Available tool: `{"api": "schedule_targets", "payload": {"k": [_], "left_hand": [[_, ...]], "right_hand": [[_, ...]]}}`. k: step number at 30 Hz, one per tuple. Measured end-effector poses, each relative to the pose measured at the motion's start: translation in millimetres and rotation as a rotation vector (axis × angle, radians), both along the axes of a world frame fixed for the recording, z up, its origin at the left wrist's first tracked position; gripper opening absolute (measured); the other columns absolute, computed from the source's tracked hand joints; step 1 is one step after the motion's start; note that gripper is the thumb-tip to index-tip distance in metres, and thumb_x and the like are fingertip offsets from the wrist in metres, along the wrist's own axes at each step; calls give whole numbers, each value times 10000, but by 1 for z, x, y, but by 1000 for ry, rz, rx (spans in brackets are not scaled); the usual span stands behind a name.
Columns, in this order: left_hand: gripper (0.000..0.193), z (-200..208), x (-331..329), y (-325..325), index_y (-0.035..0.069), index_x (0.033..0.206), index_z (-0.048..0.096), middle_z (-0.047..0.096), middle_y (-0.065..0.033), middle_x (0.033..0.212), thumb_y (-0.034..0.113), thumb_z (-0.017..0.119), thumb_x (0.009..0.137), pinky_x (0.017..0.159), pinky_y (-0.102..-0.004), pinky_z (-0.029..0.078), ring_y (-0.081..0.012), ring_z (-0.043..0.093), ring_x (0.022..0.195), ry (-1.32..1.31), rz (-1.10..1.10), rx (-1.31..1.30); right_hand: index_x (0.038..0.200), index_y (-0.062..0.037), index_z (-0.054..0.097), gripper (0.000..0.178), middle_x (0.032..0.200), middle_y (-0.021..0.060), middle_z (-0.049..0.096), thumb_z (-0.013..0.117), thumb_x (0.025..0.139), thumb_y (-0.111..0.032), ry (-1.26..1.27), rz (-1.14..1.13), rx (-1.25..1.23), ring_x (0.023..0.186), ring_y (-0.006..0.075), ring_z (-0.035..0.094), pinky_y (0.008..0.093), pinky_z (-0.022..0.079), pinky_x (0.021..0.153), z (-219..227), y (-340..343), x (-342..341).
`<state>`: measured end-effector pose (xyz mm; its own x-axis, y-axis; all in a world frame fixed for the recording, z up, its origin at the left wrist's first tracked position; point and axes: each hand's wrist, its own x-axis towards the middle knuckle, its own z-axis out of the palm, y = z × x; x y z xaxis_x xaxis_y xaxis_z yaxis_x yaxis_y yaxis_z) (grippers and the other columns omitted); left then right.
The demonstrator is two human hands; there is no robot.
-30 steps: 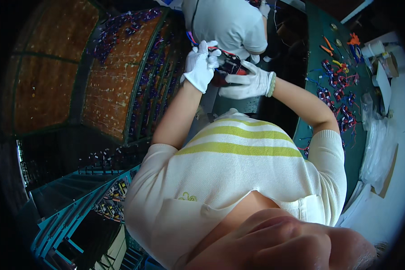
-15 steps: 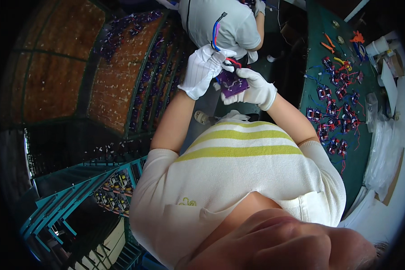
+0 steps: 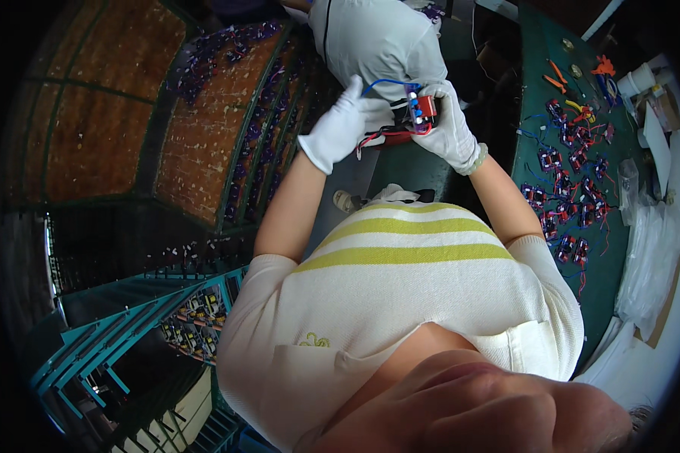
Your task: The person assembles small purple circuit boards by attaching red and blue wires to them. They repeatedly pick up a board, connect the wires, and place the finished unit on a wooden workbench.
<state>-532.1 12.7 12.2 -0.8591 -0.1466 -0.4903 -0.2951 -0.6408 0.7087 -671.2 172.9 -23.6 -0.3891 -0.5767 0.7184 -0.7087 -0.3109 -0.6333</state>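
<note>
My right hand (image 3: 455,130), in a white glove, grips a small circuit board (image 3: 415,112) by its edge. The board stands tilted, showing a red block, small blue parts and soldered wires. A blue wire (image 3: 387,81) arcs from its top toward my left hand (image 3: 343,127). Red and black wires (image 3: 375,137) trail from its lower side, also toward that hand. My gloved left hand is open beside the board, fingers stretched and slightly blurred; I see nothing held in it.
On the green bench (image 3: 533,75) at the right lie several wired boards (image 3: 559,181), orange-handled pliers (image 3: 556,72) and clear plastic bags (image 3: 642,260). Racked trays (image 3: 196,143) stand at left, above a teal metal frame (image 3: 128,317). Another person (image 3: 378,45) is just ahead.
The board has turned from its purple face to its component side, now in my right hand. My left hand has let go of the wires and opened. The person ahead has shifted.
</note>
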Motion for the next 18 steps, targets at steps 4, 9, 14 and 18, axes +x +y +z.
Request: {"api": "schedule_targets", "payload": {"k": [4, 9, 14, 18], "left_hand": [[817, 32, 9, 32, 15, 1252, 537, 594, -87, 1150, 708, 486, 823, 891, -295, 437, -175, 571, 1029, 315, -118, -983], [586, 20, 15, 24, -7, 1175, 576, 632, -69, 1031, 451, 685, 827, 793, -272, 474, -132, 591, 894, 236, -277, -994], [427, 30, 33, 9, 23, 1171, 602, 681, -65, 974, 182, 735, 798, 772, -264, 519, -99, 628, 880, 148, -412, -849], [412, 19, 31, 11, -2, 1054, 602, 631, -53, 813, 224, 768, 752, 658, -287, 485, -114, 563, 692, 554, -463, -1276]], "right_hand": [[1051, -108, 494, 526, 1134, 133, 539, 785, 615, -66, 314, 11, 38, 1038, 332, 520, 403, 408, 909, 11, -1, 1], [1268, -103, 424, 819, 1236, 156, 503, 813, 548, -115, 318, -24, 153, 1102, 375, 485, 419, 372, 965, 19, -4, 24], [1406, 35, 287, 974, 1158, 131, 574, 850, 643, -187, -341, 558, 616, 1004, 176, 564, 319, 462, 886, 34, 5, -13], [1095, 47, 629, 552, 1002, 94, 672, 653, 863, -453, -279, 632, 926, 914, 127, 624, 279, 494, 826, 48, -12, -20]]}}
